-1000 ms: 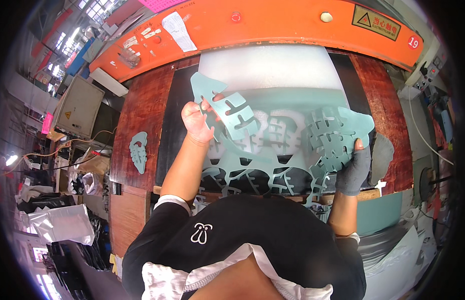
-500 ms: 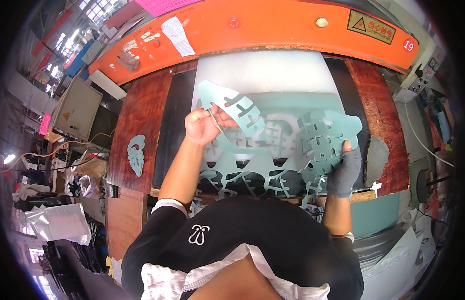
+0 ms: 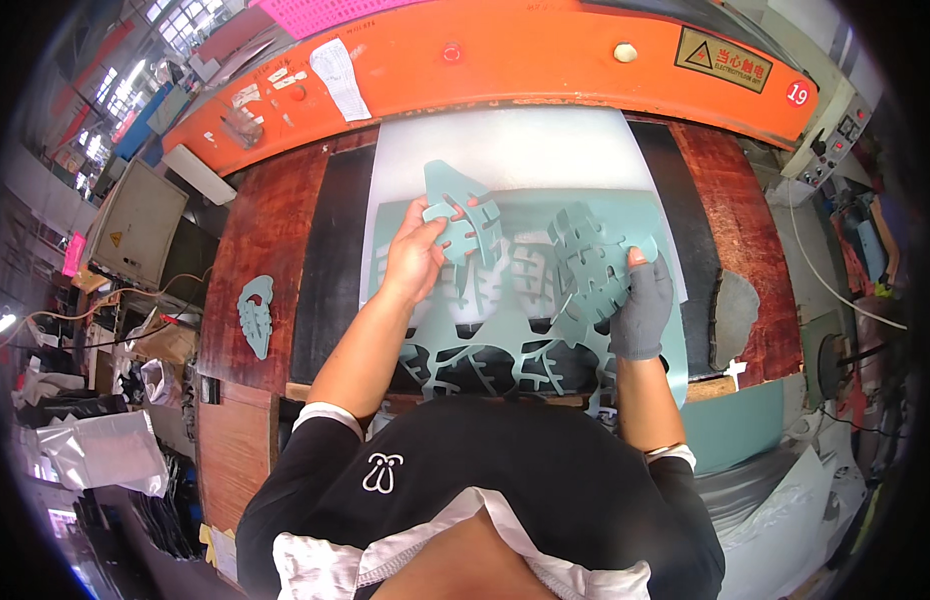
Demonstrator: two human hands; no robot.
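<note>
My bare left hand [image 3: 417,250] is closed on a pale green cut-out piece [image 3: 455,190] with slots along one side, lifted above the work surface. In my right hand [image 3: 645,305], which wears a grey glove with a bare thumb tip, is a stack of similar slotted pieces [image 3: 591,265], pinched at its right side. Below both hands lies a green sheet [image 3: 495,325] with cut-out openings, its near edge reaching toward my body. Under it is a whitish board [image 3: 505,150]. The fingers beneath the stack are partly hidden.
Across the far side runs an orange machine beam [image 3: 545,65] with buttons and a warning plate. Another slotted green piece [image 3: 255,315] lies on the reddish wooden table at left. A grey rounded piece [image 3: 735,315] lies at right. A control box [image 3: 840,145] stands far right.
My left hand has moved right, and its piece has turned more upright and folded in. My right hand has shifted left with the stack. The whole view has shifted slightly.
</note>
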